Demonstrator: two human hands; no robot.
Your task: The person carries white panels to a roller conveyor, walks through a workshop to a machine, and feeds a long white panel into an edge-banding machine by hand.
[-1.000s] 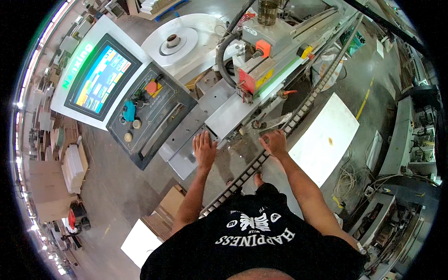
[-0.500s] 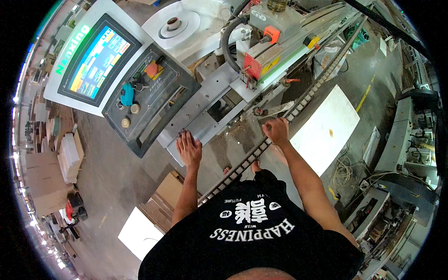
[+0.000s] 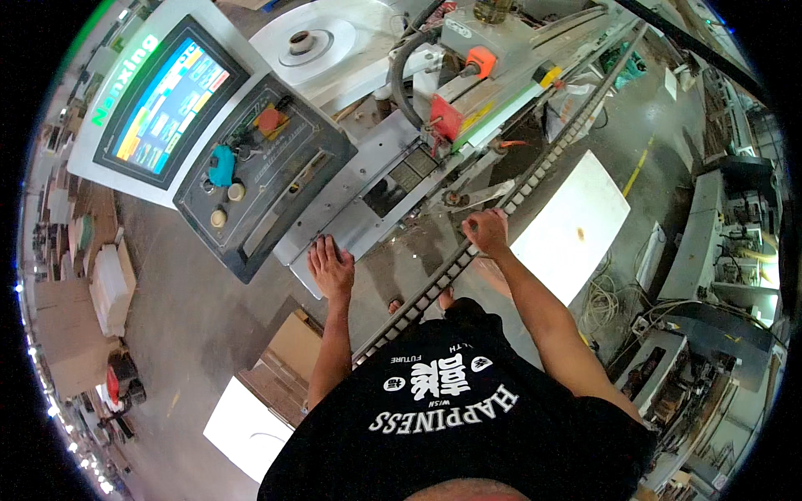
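Observation:
My left hand [image 3: 331, 269] lies palm down on the near end of the grey metal machine bed [image 3: 334, 221], fingers stretched forward. Beside it stands a control panel [image 3: 271, 163] with an orange-red button [image 3: 269, 121] and a lit screen [image 3: 171, 104]. My right hand [image 3: 486, 232] is curled closed over the roller rail [image 3: 455, 265], a dark strip with a row of small rollers. Whether it grips the rail or something small is hidden by the fingers. A rectangular opening [image 3: 388, 196] shows in the bed between the hands.
Beyond the bed are a red plate [image 3: 446, 117] and a white round disc [image 3: 305, 40]. White panels [image 3: 572, 230] lie right of the rail, others [image 3: 242, 434] lower left. Coiled cable [image 3: 603, 302] lies on the floor, and stacked boards [image 3: 79, 334] stand far left.
The whole view has shifted slightly, moving the machine and both hands a little leftward in the picture. Both hands keep about the same places and poses.

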